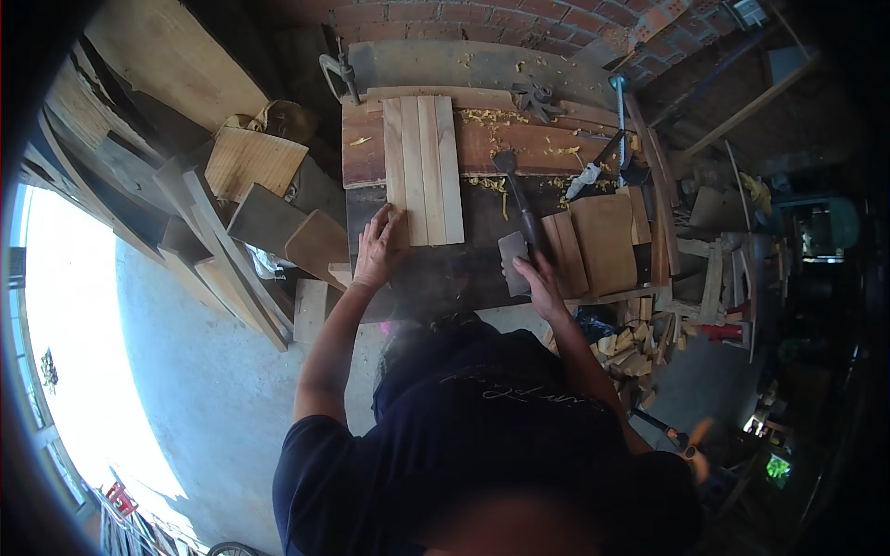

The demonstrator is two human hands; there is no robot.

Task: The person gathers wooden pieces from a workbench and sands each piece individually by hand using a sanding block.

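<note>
A pale panel of several light wood strips [424, 176] lies across a reddish-brown board [482, 153] and the dark bench top. My left hand [375, 248] rests at the panel's lower left corner, fingers stretched out and touching its edge. Closed in my right hand [538, 278] is a grey rectangular block [513, 259], which resembles a sanding block. Just above that hand lies a tool with a broad flat blade and a long dark handle [522, 204]; it lies apart from the panel, to its right.
Yellow wood shavings [491, 117] are scattered over the back of the bench. A clamp [342, 72] stands at its back left. Flat wooden pieces [603, 243] sit at the right, beside a handsaw [607, 148]. Boards [222, 250] lean at the left.
</note>
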